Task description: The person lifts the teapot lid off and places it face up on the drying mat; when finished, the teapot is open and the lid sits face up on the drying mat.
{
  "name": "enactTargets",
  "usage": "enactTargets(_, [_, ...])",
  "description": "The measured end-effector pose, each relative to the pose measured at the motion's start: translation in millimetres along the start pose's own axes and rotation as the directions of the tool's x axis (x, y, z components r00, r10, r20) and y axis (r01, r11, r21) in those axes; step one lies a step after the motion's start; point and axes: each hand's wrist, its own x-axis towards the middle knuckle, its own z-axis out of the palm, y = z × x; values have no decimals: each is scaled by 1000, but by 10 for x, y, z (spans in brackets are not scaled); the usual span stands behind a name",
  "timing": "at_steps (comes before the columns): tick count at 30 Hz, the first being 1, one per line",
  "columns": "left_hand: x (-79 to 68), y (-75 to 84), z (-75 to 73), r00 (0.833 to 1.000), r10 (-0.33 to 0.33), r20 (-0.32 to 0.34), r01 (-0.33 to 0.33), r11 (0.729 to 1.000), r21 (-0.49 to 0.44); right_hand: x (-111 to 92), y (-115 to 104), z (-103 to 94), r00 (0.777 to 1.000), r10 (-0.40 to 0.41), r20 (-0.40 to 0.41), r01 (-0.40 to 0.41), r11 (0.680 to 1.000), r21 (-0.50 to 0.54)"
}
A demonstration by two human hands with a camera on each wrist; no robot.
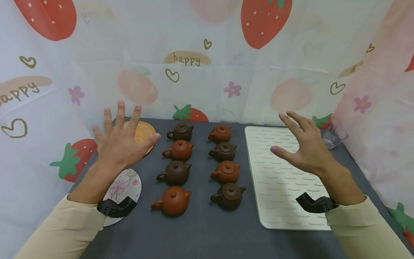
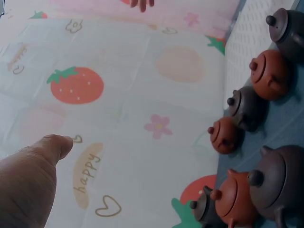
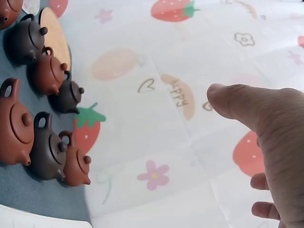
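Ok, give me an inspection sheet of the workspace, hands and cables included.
Surface: dark-grey tabletop.
Job's things: four round dark-brown teapots and four round reddish-brown teapots, clay-like, in two alternating-colour columns; none held.
Clutter: round orange disc and round white butterfly-print disc at left; rectangular white ridged board and clear cup at right.
Hands: left hand and right hand raised, fingers spread, empty.
Cables: nothing seen.
Surroundings: white strawberry-print sheeting behind and at both sides.
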Motion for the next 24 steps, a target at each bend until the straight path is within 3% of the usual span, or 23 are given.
enactTargets(5, [-48,47,56,999,38,-17,-39,998,-52,-11,-11,44,999,-41,-9,41,995,89])
enactTargets(12, [-134,133,142,989,120,-88,-132,981,-141,-29,-5,133,995,-90,-42,95,987,130])
enactTargets(19, [-227,215,250,960,209,-187,-260,915,-309,-65,-27,228,997,-70,-34,75,977,199])
enactTargets(24, [-289,272,339,942,238,-237,-316,870,-380,-96,-17,291,998,-65,-26,69,970,232])
